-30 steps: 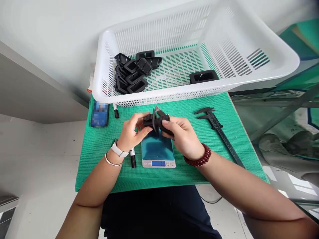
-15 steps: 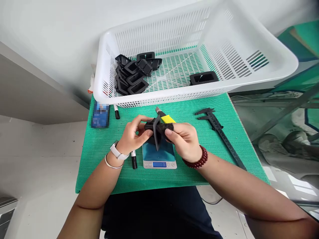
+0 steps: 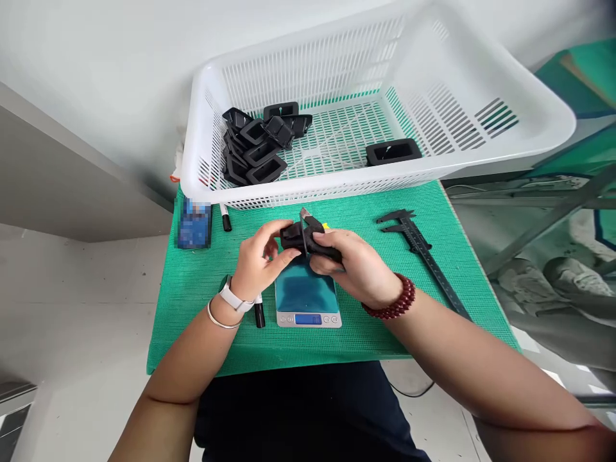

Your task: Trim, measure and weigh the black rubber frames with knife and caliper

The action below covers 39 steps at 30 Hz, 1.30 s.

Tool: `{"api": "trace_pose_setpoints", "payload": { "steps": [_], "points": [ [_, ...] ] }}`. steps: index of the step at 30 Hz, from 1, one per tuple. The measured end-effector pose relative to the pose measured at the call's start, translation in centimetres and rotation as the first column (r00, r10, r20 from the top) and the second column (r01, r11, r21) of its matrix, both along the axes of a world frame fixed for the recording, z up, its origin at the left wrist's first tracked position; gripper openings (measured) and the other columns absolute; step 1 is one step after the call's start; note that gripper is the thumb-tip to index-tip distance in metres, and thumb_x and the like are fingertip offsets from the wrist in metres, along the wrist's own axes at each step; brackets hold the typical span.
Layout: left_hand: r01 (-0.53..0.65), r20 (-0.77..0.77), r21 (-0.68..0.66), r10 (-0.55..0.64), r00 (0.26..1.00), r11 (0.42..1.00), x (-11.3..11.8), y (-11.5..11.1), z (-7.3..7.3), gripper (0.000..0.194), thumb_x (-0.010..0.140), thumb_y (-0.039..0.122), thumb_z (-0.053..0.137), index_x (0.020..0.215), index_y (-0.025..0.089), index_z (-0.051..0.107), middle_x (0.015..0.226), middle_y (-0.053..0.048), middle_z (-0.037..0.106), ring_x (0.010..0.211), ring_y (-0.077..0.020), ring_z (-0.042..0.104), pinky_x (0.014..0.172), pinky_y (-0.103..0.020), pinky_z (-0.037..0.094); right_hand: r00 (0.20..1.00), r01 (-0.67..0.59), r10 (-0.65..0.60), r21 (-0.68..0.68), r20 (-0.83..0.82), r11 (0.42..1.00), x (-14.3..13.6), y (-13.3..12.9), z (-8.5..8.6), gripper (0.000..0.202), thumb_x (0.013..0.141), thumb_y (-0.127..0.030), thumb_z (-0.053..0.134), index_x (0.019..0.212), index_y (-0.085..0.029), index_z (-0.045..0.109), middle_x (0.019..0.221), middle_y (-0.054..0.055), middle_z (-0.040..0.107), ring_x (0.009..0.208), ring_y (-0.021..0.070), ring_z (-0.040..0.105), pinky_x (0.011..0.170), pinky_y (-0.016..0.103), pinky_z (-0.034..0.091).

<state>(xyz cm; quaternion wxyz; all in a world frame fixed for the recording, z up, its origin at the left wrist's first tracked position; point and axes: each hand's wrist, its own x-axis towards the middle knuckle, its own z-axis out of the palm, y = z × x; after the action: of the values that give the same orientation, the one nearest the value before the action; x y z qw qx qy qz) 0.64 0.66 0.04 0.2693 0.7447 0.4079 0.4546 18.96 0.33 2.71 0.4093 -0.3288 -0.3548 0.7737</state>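
Note:
Above the scale, my left hand [image 3: 262, 256] grips a black plastic part [image 3: 291, 236] between thumb and fingers. The part has a box-shaped body and a thin flange, now seen nearly edge-on. My right hand [image 3: 353, 263] is closed on a dark, fuzzy piece of cloth [image 3: 331, 251], pressed against the flange side of the part. Under both hands lies a digital scale [image 3: 308, 295] with a blue-green plate and a lit display. Just behind the part is a utility knife [image 3: 304, 213], its yellow section mostly hidden by my right hand.
A white plastic basket [image 3: 327, 183] stands at the back, with several black plastic frames [image 3: 262, 152] on its left and one black frame [image 3: 393, 151] at right. A caliper [image 3: 426, 253] lies right on the green mat [image 3: 212, 350]. Two markers [image 3: 260, 313] and a blue pack [image 3: 194, 223] lie left.
The part has turned in my hands, so its flange shows narrower and shorter. My right hand has rolled over, with its back now up, and covers more of the knife.

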Motion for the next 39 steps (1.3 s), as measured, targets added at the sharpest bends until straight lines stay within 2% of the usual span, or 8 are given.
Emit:
{"api": "trace_pose_setpoints", "payload": {
  "steps": [6, 12, 20, 24, 27, 30, 34, 39],
  "points": [
    [0.043, 0.044, -0.050, -0.040, 0.998, 0.998, -0.07, -0.20, 0.39, 0.041, 0.087, 0.043, 0.065, 0.121, 0.020, 0.061, 0.086, -0.005, 0.071, 0.059, -0.0096, 0.058, 0.046, -0.020, 0.041, 0.998, 0.063, -0.068, 0.229, 0.013, 0.971, -0.13, -0.63, -0.42, 0.045, 0.086, -0.036, 0.062, 0.056, -0.020, 0.033, 0.051, -0.008, 0.025, 0.044, 0.0044, 0.022, 0.044, 0.023, 0.015],
    [0.132, 0.140, -0.125, -0.114, 0.984, 0.983, -0.23, -0.45, 0.29, 0.039, 0.088, 0.047, 0.063, 0.119, 0.022, 0.063, 0.062, 0.001, 0.058, 0.055, -0.0107, 0.054, 0.047, -0.021, 0.039, 0.980, 0.036, -0.138, 0.552, 0.145, 0.833, 0.24, -1.02, -0.13, 0.045, 0.093, -0.033, 0.053, 0.054, -0.019, 0.035, 0.048, -0.006, 0.031, 0.043, 0.0048, 0.025, 0.042, 0.023, 0.021],
    [0.248, 0.323, -0.244, -0.163, 0.932, 0.937, -0.02, -0.24, 0.42, 0.030, 0.087, 0.048, 0.064, 0.099, 0.021, 0.062, 0.058, 0.004, 0.056, 0.044, -0.0050, 0.040, 0.040, -0.016, 0.028, 0.920, -0.064, -0.252, 0.747, 0.301, 0.662, 0.47, -0.61, 0.04, 0.045, 0.095, -0.031, 0.049, 0.054, -0.019, 0.033, 0.049, -0.006, 0.029, 0.044, 0.0045, 0.024, 0.042, 0.022, 0.021],
    [0.203, 0.333, -0.231, -0.119, 0.935, 0.951, 0.09, -0.44, 0.34, 0.034, 0.085, 0.050, 0.066, 0.101, 0.021, 0.060, 0.061, 0.004, 0.058, 0.046, -0.0052, 0.044, 0.041, -0.016, 0.031, 0.938, -0.043, -0.194, 0.650, 0.288, 0.758, 0.12, -0.48, -0.32, 0.046, 0.094, -0.039, 0.051, 0.055, -0.019, 0.036, 0.051, -0.006, 0.030, 0.046, 0.0054, 0.026, 0.043, 0.022, 0.022],
    [0.095, 0.232, -0.143, -0.060, 0.971, 0.985, -0.02, -0.53, 0.08, 0.040, 0.083, 0.049, 0.069, 0.112, 0.021, 0.061, 0.066, 0.002, 0.062, 0.049, -0.0054, 0.045, 0.043, -0.017, 0.034, 0.971, 0.007, -0.110, 0.437, 0.212, 0.899, -0.26, -0.56, -0.31, 0.044, 0.091, -0.042, 0.055, 0.057, -0.020, 0.038, 0.052, -0.006, 0.030, 0.046, 0.0055, 0.026, 0.043, 0.022, 0.022],
    [0.005, 0.122, -0.049, 0.001, 0.993, 0.999, -0.15, -0.48, -0.02, 0.045, 0.081, 0.047, 0.072, 0.117, 0.020, 0.063, 0.084, -0.004, 0.071, 0.051, -0.0048, 0.047, 0.043, -0.017, 0.036, 0.989, 0.026, -0.058, 0.231, 0.134, 0.973, -0.41, -0.55, -0.07, 0.045, 0.086, -0.042, 0.062, 0.057, -0.021, 0.035, 0.053, -0.007, 0.028, 0.045, 0.0047, 0.024, 0.042, 0.022, 0.018],
    [-0.035, 0.035, -0.002, 0.035, 0.999, 0.999, -0.19, -0.29, 0.16, 0.045, 0.081, 0.044, 0.073, 0.117, 0.019, 0.065, 0.090, -0.006, 0.073, 0.049, -0.0040, 0.046, 0.042, -0.017, 0.035, 0.998, 0.013, -0.020, 0.121, 0.061, 0.993, -0.35, -0.43, 0.15, 0.045, 0.081, -0.042, 0.065, 0.057, -0.021, 0.034, 0.053, -0.008, 0.027, 0.044, 0.0039, 0.023, 0.042, 0.022, 0.015],
    [0.049, 0.063, -0.068, -0.045, 0.997, 0.996, -0.34, -0.16, 0.35, 0.046, 0.083, 0.047, 0.070, 0.119, 0.020, 0.065, 0.079, -0.004, 0.072, 0.049, -0.0060, 0.047, 0.043, -0.019, 0.037, 0.995, 0.016, -0.047, 0.314, 0.091, 0.949, -0.11, -0.74, 0.04, 0.050, 0.087, -0.046, 0.061, 0.055, -0.021, 0.031, 0.052, -0.007, 0.025, 0.045, 0.0049, 0.021, 0.042, 0.023, 0.017]
  ]
}}
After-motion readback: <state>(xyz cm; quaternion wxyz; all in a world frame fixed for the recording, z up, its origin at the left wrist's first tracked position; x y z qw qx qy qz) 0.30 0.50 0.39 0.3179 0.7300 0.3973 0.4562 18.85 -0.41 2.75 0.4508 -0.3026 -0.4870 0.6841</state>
